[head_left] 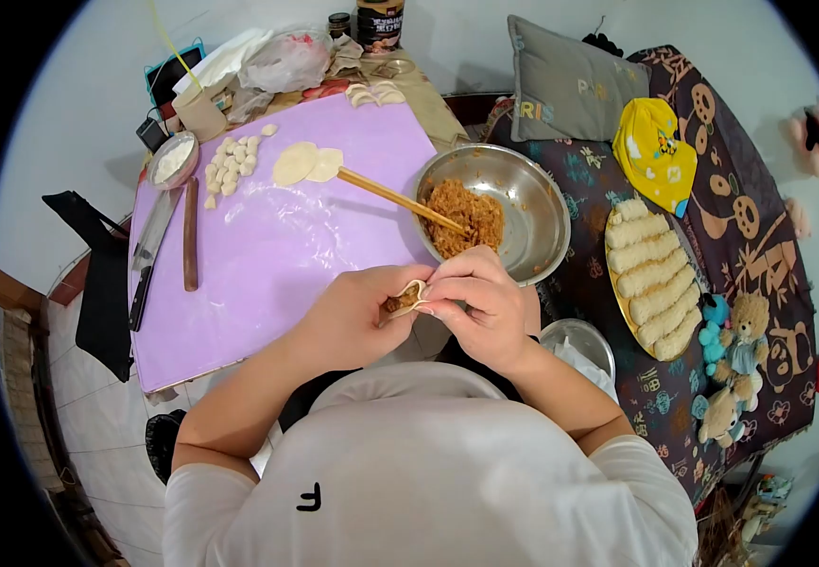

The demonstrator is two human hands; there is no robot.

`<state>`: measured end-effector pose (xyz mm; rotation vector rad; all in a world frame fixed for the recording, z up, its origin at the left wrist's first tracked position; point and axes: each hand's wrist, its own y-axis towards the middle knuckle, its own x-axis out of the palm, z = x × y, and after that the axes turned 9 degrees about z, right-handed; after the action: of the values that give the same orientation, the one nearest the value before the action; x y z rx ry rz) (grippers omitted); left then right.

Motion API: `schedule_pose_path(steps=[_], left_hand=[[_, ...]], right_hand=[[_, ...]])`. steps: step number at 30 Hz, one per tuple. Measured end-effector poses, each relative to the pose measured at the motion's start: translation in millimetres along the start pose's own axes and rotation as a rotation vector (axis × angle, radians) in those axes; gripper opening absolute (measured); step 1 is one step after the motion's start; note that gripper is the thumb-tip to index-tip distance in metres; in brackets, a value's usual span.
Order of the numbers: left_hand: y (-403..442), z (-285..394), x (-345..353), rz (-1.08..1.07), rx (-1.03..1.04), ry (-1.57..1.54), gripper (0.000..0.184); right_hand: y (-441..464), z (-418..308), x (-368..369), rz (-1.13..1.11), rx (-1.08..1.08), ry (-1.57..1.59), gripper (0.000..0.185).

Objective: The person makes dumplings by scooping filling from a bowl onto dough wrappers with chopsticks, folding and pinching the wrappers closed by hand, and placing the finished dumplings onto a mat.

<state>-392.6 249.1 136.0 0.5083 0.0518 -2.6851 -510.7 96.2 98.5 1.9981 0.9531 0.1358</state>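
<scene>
Between my two hands, in front of my chest, is a dumpling (404,300) with brown filling showing through its open side. My left hand (357,317) is closed around the wrapper's left side. With pinched fingers, my right hand (477,304) holds the wrapper's right edge. Just beyond my hands stands a steel bowl (537,213) with minced filling (466,213) in it. Chopsticks (390,197) lean from the filling over the bowl's left rim. Two flat wrappers (296,164) lie on the purple mat (277,246), near the tips of the chopsticks.
Dough pieces (230,165), a rolling pin (191,236), a knife (149,255) and a flour bowl (174,159) are at the left. Finished dumplings (376,93) sit at the mat's far edge. On the right are a tray of rolls (655,274), a cushion (570,85) and stuffed toys (748,326).
</scene>
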Motion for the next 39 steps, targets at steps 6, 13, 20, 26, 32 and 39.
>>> schedule_pose_path(steps=[6, 13, 20, 26, 32, 39], left_hand=[[-1, -2, 5, 0.151, 0.187, -0.008, 0.04], [-4, -29, 22, 0.197, -0.128, -0.736, 0.044], [-12, -11, 14, 0.207, -0.081, -0.031, 0.039], [-9, -37, 19, 0.337, 0.491, 0.27, 0.045], [-14, -33, 27, 0.158, -0.087, -0.764, 0.04], [-13, -45, 27, 0.231, 0.045, -0.548, 0.039]], right_hand=[[0, -5, 1, 0.063, 0.025, 0.006, 0.014], [-8, -3, 9, 0.169, 0.198, 0.013, 0.015], [-2, -4, 5, 0.032, 0.02, -0.131, 0.02], [10, -14, 3, 0.016, 0.04, -0.048, 0.017], [-4, -7, 7, 0.102, 0.07, 0.017, 0.017], [3, -20, 12, -0.021, 0.068, -0.149, 0.017]])
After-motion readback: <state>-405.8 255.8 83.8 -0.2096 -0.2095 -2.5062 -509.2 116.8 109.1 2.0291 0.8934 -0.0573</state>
